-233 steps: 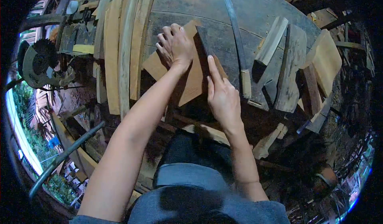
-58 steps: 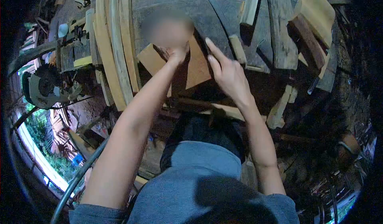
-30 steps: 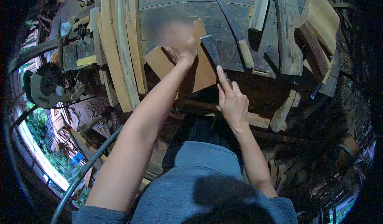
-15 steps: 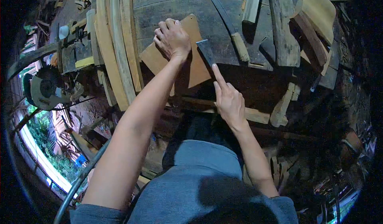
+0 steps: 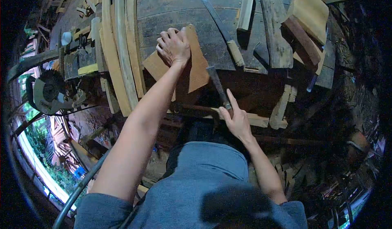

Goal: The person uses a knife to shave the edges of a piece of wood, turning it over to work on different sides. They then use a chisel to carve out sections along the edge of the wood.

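My left hand point(image 5: 174, 47) presses on a thin tan wooden board point(image 5: 197, 72), fingers curled over its upper part. The board lies at a slant on the dark workbench point(image 5: 167, 18), its lower corner reaching past the front edge. In my right hand point(image 5: 237, 121) is a chisel point(image 5: 217, 83) with a long flat dark blade and a squared end. My index finger lies along the blade, the other fingers closed around the handle, which they mostly hide. The blade's tip points up and away from me, close beside the board's right edge.
Long wooden strips point(image 5: 118, 45) lie at the left of the bench. Behind my right hand rests a long-bladed tool with a wooden handle point(image 5: 235, 53). Timber blocks point(image 5: 275, 29) stand to the right. A circular saw point(image 5: 49, 88) with an exposed toothed blade sits far left.
My right hand and the chisel have moved down toward me, with the blade now away from the board's edge. My left hand keeps its place on the board. The view has shifted slightly.
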`<state>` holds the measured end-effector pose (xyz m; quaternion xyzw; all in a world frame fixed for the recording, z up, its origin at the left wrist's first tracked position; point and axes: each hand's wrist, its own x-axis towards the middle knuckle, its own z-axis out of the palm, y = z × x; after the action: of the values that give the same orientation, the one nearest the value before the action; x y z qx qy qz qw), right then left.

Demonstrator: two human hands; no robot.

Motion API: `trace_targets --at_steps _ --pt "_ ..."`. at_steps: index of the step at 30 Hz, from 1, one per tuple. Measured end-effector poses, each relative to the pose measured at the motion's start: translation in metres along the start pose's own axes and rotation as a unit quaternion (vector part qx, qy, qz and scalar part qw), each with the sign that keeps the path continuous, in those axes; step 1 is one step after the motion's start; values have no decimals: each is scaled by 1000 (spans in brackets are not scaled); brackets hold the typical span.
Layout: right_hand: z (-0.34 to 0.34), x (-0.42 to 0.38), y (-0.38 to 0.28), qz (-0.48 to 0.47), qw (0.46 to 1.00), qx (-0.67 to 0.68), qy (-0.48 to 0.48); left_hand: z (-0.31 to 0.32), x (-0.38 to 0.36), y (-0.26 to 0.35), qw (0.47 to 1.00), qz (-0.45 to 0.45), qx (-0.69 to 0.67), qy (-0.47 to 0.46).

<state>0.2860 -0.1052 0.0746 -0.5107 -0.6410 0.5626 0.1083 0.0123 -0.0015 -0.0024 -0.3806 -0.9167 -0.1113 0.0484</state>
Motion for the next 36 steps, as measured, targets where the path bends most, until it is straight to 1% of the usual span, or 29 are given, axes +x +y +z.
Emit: trace_targets --at_steps 1,2,3,5,6,7,9,10,11,13,14,15,16,17,18,19,21,22,23,24,25,27,29,30,33,34,36 --pt "1 -4 2 21 999 48 15 -3 0 0 1000 2 -21 -23" --pt "3 1 2 39 998 36 21 -7 0 0 998 7 -41 -44" --pt "9 9 0 34 998 39 24 -9 0 -3 998 10 -41 -39" --pt "24 27 -8 40 991 79 97 -14 -1 -13 991 81 -56 -87" --pt "31 39 -11 54 989 82 107 -16 3 -21 986 101 -51 -119" --pt "37 46 -13 54 988 89 112 -19 7 -31 986 109 -47 -117" --pt "53 59 -13 116 979 132 106 -32 20 -50 948 190 -109 -230" --pt "62 63 -9 107 980 126 109 -35 29 -54 939 190 -84 -273" --pt "68 67 -8 110 978 134 112 -39 37 -56 938 197 -79 -275" --pt "75 72 -3 91 975 149 141 -46 50 -62 910 204 -146 -330" --pt "68 74 -6 104 976 145 127 -44 56 -70 898 215 -181 -338" --pt "64 77 -5 105 976 138 130 -58 63 -66 898 216 -180 -337" --pt "59 81 -3 84 980 116 141 -77 65 -67 851 130 -218 -459" --pt "52 83 -8 67 982 95 151 -102 63 -65 782 37 -248 -571" --pt "35 85 -26 71 982 115 129 -126 56 -64 796 46 -299 -524" --pt "27 90 -34 30 984 103 144 -149 49 -63 806 56 -348 -476" --pt "20 111 -52 -45 980 109 162 -188 49 -70 783 74 -425 -448" --pt "15 121 -60 -46 980 112 159 -209 47 -61 811 120 -391 -419" --pt "11 130 -70 -74 980 110 146 -227 45 -54 837 165 -352 -386" --pt "10 137 -79 -104 980 109 134 -234 43 -52 879 289 -254 -281" --pt "10 141 -85 -90 980 103 143 -242 36 -44 891 304 -218 -257" --pt "10 141 -83 -101 978 120 140 -227 5 -34 926 302 -173 -143" --pt "9 128 -69 -92 983 101 121 -184 -26 -47 928 356 -99 -54" --pt "8 120 -60 -79 987 82 110 -168 -35 -46 920 386 -65 -24" --pt "1 87 -35 -50 992 51 100 -128 -68 -53 914 404 -35 -6" --pt "-3 77 -29 -39 994 35 100 -118 -80 -56 914 404 -42 -13" --pt "-10 62 -15 -20 995 39 88 -106 -96 -59 901 434 -1 15"
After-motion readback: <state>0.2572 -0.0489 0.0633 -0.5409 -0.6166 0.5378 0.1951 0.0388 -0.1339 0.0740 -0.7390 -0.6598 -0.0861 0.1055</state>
